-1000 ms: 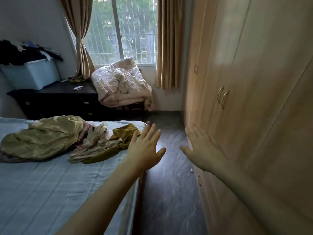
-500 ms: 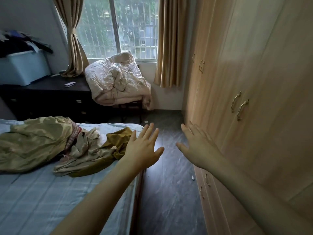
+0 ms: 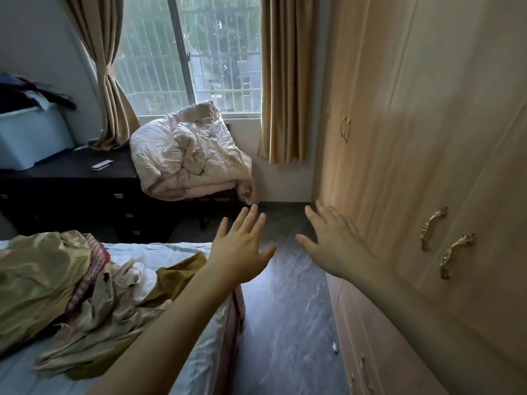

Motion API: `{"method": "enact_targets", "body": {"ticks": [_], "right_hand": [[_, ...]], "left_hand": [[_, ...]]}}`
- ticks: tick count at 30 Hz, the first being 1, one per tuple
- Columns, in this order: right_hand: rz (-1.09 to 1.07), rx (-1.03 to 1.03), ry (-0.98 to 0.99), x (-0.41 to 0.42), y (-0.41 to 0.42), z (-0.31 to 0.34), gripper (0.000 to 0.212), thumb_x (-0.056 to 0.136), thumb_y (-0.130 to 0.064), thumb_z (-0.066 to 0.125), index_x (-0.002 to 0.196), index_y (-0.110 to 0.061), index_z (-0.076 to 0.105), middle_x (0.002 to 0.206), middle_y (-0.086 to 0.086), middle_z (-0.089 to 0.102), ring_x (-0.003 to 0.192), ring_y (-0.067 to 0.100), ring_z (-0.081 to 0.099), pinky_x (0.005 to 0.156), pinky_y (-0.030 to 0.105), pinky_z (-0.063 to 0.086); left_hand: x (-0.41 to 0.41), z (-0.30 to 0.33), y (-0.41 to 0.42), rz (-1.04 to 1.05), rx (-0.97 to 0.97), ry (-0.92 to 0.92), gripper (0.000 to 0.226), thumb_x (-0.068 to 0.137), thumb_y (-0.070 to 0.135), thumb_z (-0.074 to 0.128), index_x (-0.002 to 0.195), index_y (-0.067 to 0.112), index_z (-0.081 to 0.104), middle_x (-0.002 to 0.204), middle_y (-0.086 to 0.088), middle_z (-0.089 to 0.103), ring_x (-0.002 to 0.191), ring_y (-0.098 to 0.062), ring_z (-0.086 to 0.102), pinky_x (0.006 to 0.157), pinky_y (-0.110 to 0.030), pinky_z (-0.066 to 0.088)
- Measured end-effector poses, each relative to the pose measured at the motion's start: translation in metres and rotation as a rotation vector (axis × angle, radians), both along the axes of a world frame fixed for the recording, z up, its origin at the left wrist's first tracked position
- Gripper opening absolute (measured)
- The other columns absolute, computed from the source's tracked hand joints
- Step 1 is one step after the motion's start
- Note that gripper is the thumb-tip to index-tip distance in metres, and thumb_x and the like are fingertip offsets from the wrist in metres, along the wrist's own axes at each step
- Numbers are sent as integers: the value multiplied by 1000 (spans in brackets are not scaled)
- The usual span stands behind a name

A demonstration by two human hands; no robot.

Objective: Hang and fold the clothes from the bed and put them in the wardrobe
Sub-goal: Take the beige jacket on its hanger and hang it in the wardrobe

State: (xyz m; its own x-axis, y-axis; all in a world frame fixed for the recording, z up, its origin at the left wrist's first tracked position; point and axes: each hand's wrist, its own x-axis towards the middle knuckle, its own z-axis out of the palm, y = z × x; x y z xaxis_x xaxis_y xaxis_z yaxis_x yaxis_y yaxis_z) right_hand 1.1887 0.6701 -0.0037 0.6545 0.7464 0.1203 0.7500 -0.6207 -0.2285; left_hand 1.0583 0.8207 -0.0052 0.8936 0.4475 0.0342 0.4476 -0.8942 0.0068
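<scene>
Both hands outstretched, left hand (image 3: 239, 252), right hand (image 3: 336, 246), fingers spread

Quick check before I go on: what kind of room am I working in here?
A bedroom, most likely: a bed with crumpled clothes on it, a closed wooden wardrobe along the right wall, and a curtained window.

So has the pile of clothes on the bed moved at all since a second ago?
No. The clothes lie in the same spot on the bed; only the camera turned.
</scene>
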Motion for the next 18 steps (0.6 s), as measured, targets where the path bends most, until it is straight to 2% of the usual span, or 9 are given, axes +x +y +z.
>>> {"method": "enact_targets", "body": {"ticks": [11,18], "right_hand": [[44,-52,52,110,89,-21,72,96,-60,31,155,-28,4,163,-1,-3,149,20,-1,120,45,7],[53,-60,32,193,176,-21,71,96,-58,31,155,-26,6,163,0,-3,149,21,0,120,47,7]], "left_hand": [[109,-20,88,30,-51,57,74,98,61,25,156,26,-5,161,5,-22,147,-15,-22,121,-46,-7],[192,-26,178,36,-30,33,74,99,58,27,156,23,-3,162,3,-20,148,-15,-19,121,-47,-7]]}}
